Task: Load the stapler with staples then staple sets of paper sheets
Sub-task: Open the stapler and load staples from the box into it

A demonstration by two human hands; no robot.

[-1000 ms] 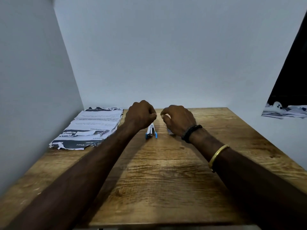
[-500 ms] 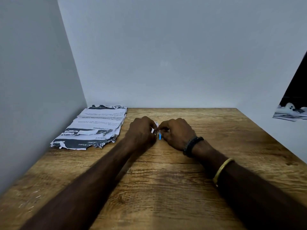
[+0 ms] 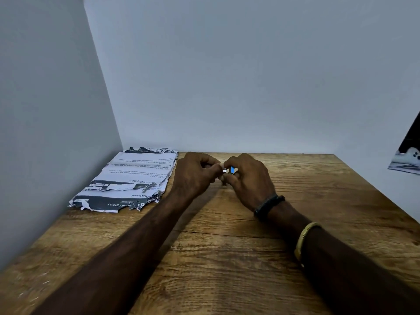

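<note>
A small blue and silver stapler (image 3: 229, 170) is held just above the wooden table (image 3: 227, 258), between both hands. My right hand (image 3: 247, 178) curls round its blue body, which is mostly hidden by the fingers. My left hand (image 3: 195, 176) pinches at the silver end of it with thumb and fingertips. Whether staples are in my fingers cannot be made out. A stack of printed paper sheets (image 3: 129, 178) with torn edges lies flat at the table's far left corner.
Pale walls close the table in on the left and at the back. At the far right edge, beyond the table, lies some printed paper (image 3: 406, 162) against a dark gap. I wear a black band and a gold bangle on the right wrist.
The stapler lay on the table between my hands a second ago. Both hands closed on it and lifted it slightly; now they hold it together.
</note>
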